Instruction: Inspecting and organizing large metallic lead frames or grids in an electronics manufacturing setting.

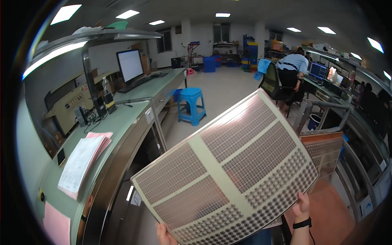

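Note:
A large printed circuit board panel (230, 177) is tilted up in front of me, patterned with fine coppery grids, pale cream bands and rows of dark round spots. My left hand (164, 235) grips its lower left edge; only a few fingers show. At the lower right edge, my right hand (301, 207) is closed on the panel with the thumb on its face, and a black band circles that wrist. Fingers behind the panel are hidden. Just beyond its right side stands another coppery panel (326, 153), partly covered by the one I hold.
Along the left runs a green-topped bench (122, 118) with a monitor (130, 65), papers (83, 163) and a phone (61, 157). A blue stool (191, 107) stands beyond the panel. Metal rack bars (347, 192) line the right. Farther back, a person (292, 65) bends near a chair (271, 79).

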A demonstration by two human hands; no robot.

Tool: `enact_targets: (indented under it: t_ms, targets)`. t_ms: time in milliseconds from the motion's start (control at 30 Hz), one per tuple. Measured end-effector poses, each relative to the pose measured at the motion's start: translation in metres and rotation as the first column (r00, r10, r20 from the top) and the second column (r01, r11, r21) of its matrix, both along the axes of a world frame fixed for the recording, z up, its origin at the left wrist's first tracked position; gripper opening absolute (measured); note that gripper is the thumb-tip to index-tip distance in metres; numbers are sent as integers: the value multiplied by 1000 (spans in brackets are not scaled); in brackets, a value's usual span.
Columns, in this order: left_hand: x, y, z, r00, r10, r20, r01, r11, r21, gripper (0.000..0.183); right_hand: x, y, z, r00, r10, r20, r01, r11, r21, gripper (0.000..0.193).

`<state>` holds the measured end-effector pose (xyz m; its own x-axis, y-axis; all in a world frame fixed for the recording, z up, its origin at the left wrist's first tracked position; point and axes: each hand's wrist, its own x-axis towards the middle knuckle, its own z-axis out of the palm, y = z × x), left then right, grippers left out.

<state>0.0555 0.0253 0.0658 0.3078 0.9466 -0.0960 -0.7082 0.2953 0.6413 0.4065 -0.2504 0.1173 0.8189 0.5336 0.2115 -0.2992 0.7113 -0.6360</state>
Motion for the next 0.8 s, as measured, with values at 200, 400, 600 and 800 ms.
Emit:
enact_targets:
  t_ms: [200, 400, 600, 800]
  targets:
    - [-13, -7, 11, 980, -3, -198, -8, 998, -56, 42, -15, -11, 4, 994, 100, -41, -102, 993, -52, 63]
    - [-19, -3, -5, 975, -21, -219, 12, 999, -44, 40, -13, -14, 5, 989, 149, -7, -150, 987, -61, 64]
    - [-17, -6, 4, 967, -30, -255, 21, 999, -38, 40, -16, -13, 11, 982, 175, 72, -169, 982, -88, 63]
    - [1, 4, -14, 973, -223, 62, 228, 970, -83, 47, -36, 4, 7, 952, 304, -35, -303, 953, 15, 62]
